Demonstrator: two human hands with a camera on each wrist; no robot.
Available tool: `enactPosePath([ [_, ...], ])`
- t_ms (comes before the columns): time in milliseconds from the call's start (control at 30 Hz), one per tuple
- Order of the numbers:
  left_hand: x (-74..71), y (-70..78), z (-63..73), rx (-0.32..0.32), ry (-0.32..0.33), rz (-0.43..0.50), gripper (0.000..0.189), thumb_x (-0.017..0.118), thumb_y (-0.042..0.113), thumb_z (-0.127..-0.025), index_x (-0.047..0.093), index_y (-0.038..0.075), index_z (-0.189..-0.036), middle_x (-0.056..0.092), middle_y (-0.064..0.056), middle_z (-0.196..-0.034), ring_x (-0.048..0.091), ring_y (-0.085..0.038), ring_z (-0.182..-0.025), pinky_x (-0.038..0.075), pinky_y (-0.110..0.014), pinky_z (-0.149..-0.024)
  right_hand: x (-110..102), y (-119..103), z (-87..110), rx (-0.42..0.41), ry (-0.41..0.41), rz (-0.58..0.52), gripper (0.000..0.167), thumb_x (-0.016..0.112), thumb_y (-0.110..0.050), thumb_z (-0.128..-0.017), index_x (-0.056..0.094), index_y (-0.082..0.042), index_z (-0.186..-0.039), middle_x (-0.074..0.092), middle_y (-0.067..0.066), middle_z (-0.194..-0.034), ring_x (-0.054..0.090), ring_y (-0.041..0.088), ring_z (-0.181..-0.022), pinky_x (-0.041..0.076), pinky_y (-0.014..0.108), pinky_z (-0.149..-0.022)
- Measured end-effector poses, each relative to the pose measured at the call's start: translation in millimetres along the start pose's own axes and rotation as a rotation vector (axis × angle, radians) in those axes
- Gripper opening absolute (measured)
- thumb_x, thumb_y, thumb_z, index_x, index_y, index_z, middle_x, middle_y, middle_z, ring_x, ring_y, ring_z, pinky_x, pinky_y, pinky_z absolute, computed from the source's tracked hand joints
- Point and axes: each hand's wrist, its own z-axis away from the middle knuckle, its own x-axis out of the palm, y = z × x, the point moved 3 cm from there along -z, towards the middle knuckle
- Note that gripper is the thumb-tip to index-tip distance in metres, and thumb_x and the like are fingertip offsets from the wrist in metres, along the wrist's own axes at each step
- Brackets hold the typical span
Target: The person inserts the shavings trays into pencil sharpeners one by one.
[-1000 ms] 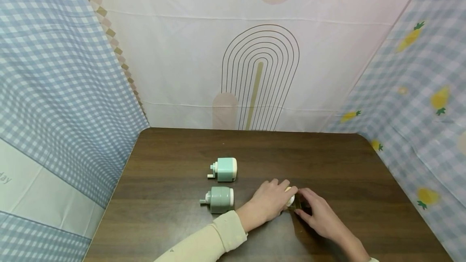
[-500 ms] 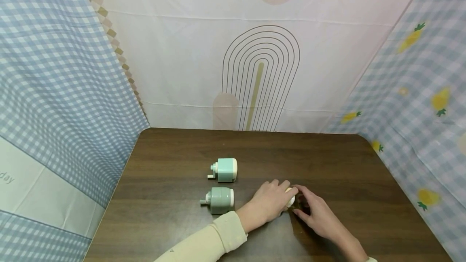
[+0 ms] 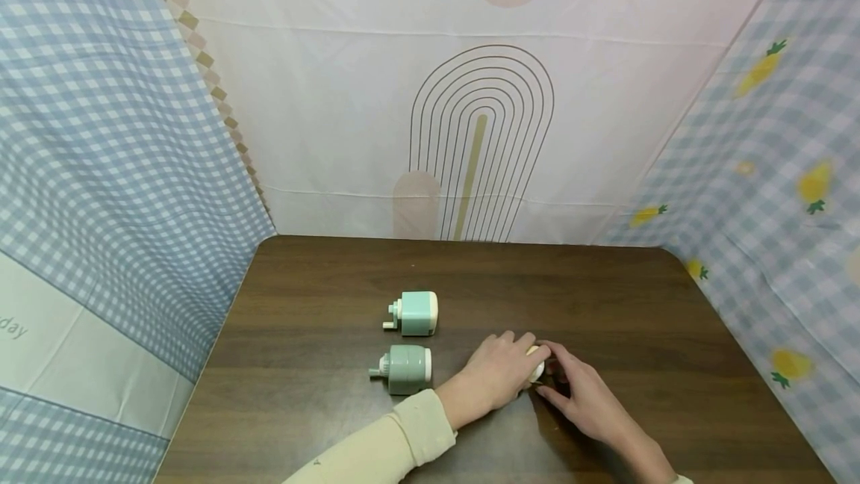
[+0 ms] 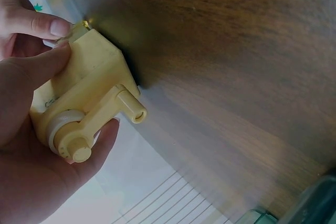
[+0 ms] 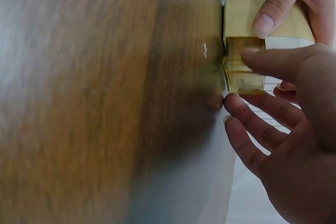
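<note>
A pale yellow crank pencil sharpener [image 4: 86,74] lies on its side on the table, its crank toward the left wrist camera. My left hand [image 3: 497,370] grips the body, thumb on one face and fingers round the other side. From the sharpener's far end a clear yellowish shavings drawer [image 5: 245,81] sticks partly out. My right hand [image 3: 591,398] pinches this drawer, the thumb on its upper face and the fingers at its end and underside. In the head view the hands hide most of the sharpener, leaving a cream edge [image 3: 536,372] visible.
Left of the hands, a grey-green crank sharpener [image 3: 408,370] lies on the brown table [image 3: 302,305], and a mint one [image 3: 419,314] lies behind it. A small white scrap [image 5: 205,50] lies beside the drawer. Patterned cloths [image 3: 322,118] hang round the table.
My right hand has shifted slightly left, closer to the sharpener, and less of the drawer shows between the hands. My left hand and the other two sharpeners stay in place.
</note>
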Motion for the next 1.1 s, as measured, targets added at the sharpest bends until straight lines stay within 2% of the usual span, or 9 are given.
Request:
enactPosePath([
  [167, 0.2, -0.5, 0.7, -0.002, 0.0, 0.0, 0.052, 0.071, 0.048, -0.1, 0.05, 0.034, -0.146, 0.058, 0.009, -0.132, 0.064, -0.014, -0.105, 0.058, -0.027, -0.078, 0.6, 2.9, 0.5, -0.02, -0.006, -0.02, 0.073, 0.085, -0.003, -0.089, 0.05, -0.012, -0.152, 0.069, -0.005, -0.124, 0.069, 0.013, -0.106, 0.061, 0.035, -0.086],
  [333, 1.8, -0.4, 0.3, -0.002, 0.007, 0.001, 0.052, 0.072, 0.048, -0.1, 0.051, 0.035, -0.145, 0.058, 0.009, -0.131, 0.064, -0.014, -0.103, 0.057, -0.026, -0.077, 0.0, 4.9, 0.8, -0.019, 0.0, -0.01, 0.072, 0.085, -0.002, -0.088, 0.051, -0.011, -0.151, 0.07, -0.004, -0.121, 0.07, 0.014, -0.105, 0.061, 0.034, -0.084],
  [767, 2.8, 0.0, 0.0, -0.002, 0.021, 0.003, 0.051, 0.072, 0.047, -0.1, 0.051, 0.035, -0.144, 0.058, 0.009, -0.13, 0.064, -0.014, -0.102, 0.057, -0.026, -0.076, 0.2, 3.3, 1.9, 0.027, 0.006, -0.001, 0.073, 0.086, -0.004, -0.088, 0.051, -0.014, -0.151, 0.072, -0.005, -0.118, 0.072, 0.017, -0.102, 0.061, 0.036, -0.085],
  [1100, 2.2, -0.6, -0.7, 0.0, -0.004, 0.002, 0.051, 0.07, 0.046, -0.102, 0.049, 0.035, -0.146, 0.057, 0.009, -0.133, 0.064, -0.015, -0.105, 0.058, -0.027, -0.079, 0.7, 2.5, 1.4, 0.017, 0.026, 0.007, 0.073, 0.087, -0.006, -0.088, 0.051, -0.014, -0.151, 0.072, -0.006, -0.115, 0.072, 0.016, -0.1, 0.061, 0.032, -0.081],
])
